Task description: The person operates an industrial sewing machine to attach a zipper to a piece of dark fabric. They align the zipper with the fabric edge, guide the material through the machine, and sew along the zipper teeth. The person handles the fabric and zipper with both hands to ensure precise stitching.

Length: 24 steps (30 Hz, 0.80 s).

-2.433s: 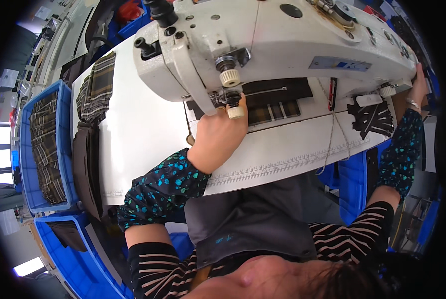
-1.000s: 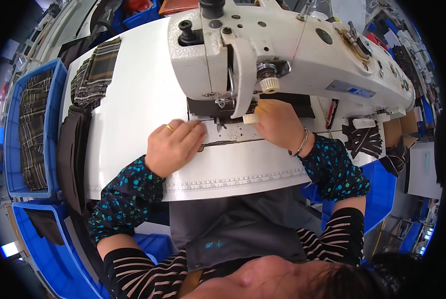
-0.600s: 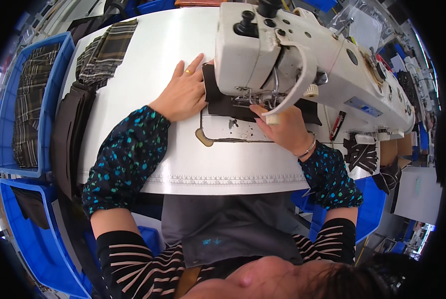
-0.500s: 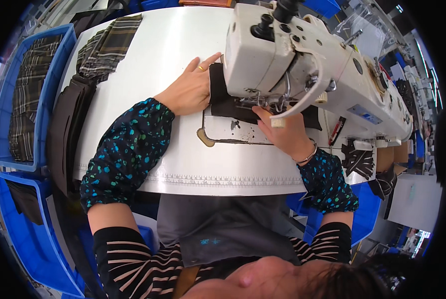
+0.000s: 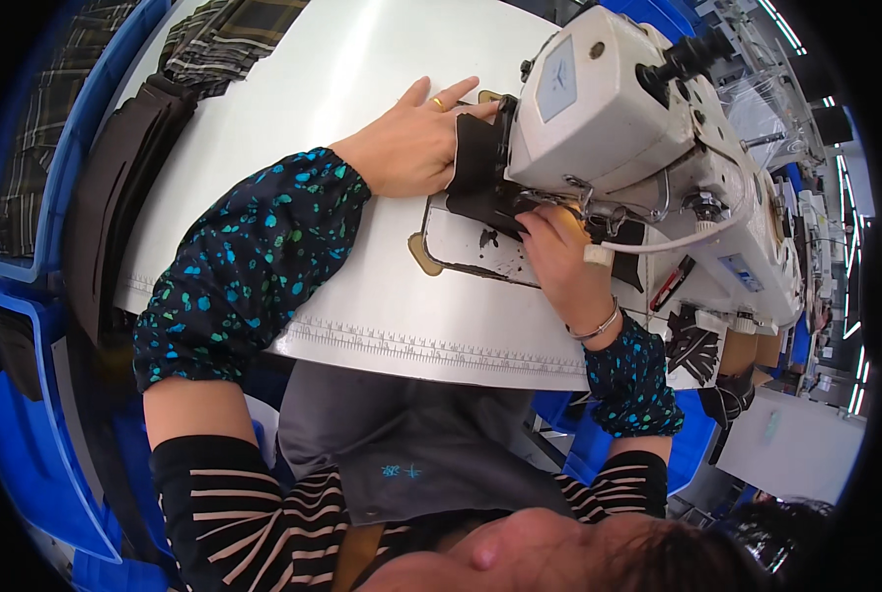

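A sewing machine (image 5: 609, 109) with a white head stands over a dark brown piece of fabric (image 5: 476, 163), which passes under the presser foot area. The fabric's left end curls up a little. My left hand (image 5: 406, 148) lies flat with fingers apart on the table, its side touching that end; a ring is on one finger. Close to the needle area, my right hand (image 5: 564, 261) has its fingers bent together on the fabric's near edge. The machine head hides the needle and part of the cloth.
On the white table (image 5: 362, 286), stacked dark fabric pieces (image 5: 125, 187) and plaid pieces (image 5: 229, 39) lie at left. Blue bins (image 5: 51, 414) stand beyond the left edge. A red-and-black cutter (image 5: 673, 281) and dark strips (image 5: 693, 350) lie right of my right hand. A ruler strip (image 5: 431, 352) follows the front edge.
The whole view has turned and shifted. The fabric's left end, flat before, now bends upward beside my left hand. My right fingers stay at the fabric, now more bunched together.
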Motion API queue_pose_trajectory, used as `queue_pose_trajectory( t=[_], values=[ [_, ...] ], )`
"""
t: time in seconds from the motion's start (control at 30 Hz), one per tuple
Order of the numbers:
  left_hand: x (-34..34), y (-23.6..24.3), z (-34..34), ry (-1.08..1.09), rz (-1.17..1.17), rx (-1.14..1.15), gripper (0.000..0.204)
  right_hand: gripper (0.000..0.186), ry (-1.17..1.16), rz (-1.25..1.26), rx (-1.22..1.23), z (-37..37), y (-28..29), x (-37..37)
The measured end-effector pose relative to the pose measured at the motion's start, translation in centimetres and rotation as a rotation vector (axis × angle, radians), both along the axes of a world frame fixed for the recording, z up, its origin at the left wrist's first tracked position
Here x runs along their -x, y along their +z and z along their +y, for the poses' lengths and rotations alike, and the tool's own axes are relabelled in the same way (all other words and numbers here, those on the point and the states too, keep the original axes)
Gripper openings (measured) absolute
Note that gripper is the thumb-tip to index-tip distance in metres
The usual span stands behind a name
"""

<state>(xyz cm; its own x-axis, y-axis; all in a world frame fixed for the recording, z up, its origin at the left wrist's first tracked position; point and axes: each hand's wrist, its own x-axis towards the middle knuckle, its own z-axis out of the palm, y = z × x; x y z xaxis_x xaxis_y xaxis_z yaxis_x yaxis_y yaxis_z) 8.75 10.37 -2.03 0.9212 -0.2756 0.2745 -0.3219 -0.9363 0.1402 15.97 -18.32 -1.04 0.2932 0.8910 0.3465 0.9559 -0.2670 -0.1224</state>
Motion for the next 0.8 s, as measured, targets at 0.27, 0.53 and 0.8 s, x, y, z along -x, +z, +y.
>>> queue_pose_trajectory(
  t=[0.27, 0.53, 0.8],
  values=[
    [-0.4, -0.8, -0.2, 0.022, -0.13, -0.068, 0.024, 0.02, -0.016, 0.192, -0.015, 0.3, 1.2, 0.5],
    [-0.3, -0.4, -0.3, 0.033, -0.131, -0.051, 0.023, 0.02, -0.082, 0.372, 0.002, 0.4, 1.8, 0.3],
    [-0.5, -1.2, -0.3, 0.04, -0.187, -0.009, 0.022, 0.029, 0.001, 0.068, 0.03, 0.4, 2.2, 1.1]
  ],
)
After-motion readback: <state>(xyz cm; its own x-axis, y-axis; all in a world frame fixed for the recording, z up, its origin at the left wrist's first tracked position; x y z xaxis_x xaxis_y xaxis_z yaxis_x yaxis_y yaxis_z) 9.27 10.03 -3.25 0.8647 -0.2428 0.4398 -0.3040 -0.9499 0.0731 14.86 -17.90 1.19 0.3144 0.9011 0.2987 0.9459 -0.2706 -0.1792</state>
